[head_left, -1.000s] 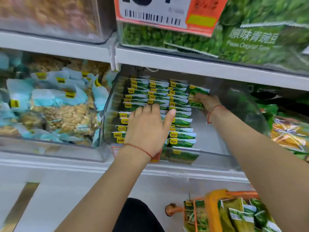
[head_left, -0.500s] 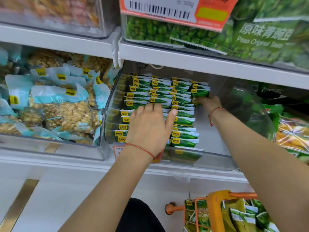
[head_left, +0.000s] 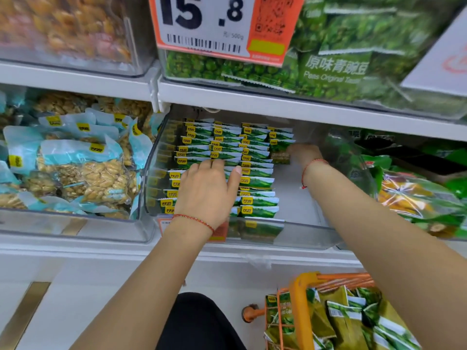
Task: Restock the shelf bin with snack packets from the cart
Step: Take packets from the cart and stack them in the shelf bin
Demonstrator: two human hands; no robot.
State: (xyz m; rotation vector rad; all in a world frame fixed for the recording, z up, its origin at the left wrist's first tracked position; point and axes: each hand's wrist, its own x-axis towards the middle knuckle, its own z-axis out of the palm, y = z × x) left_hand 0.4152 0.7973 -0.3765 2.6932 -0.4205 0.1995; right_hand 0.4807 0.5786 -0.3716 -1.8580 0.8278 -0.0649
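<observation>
1. Inside the clear shelf bin [head_left: 303, 233], on the middle shelf: pressing the left hand [head_left: 207, 193] flat, fingers straight, on the rows of green snack packets [head_left: 255, 183], steadying them.
2. Reaching the right hand [head_left: 302, 153] deep toward the back right row, touching a packet [head_left: 279, 157] there; fingers blurred, so cannot tell whether pinching or merely nudging.
3. Waiting below right in the orange cart [head_left: 300, 306]: more green packets [head_left: 348, 322], loosely heaped.
4. Judging the packets light, thin, slick and crinkly, prone to sliding off a stack; probably best pinching along a sealed edge, or squaring several together between flat palms.
5. Leaving open room along the bin's bare right side, beside the rows.
6. Minding the shelf edge [head_left: 303, 107] overhanging close above the bin, and the bin's low front lip.
</observation>
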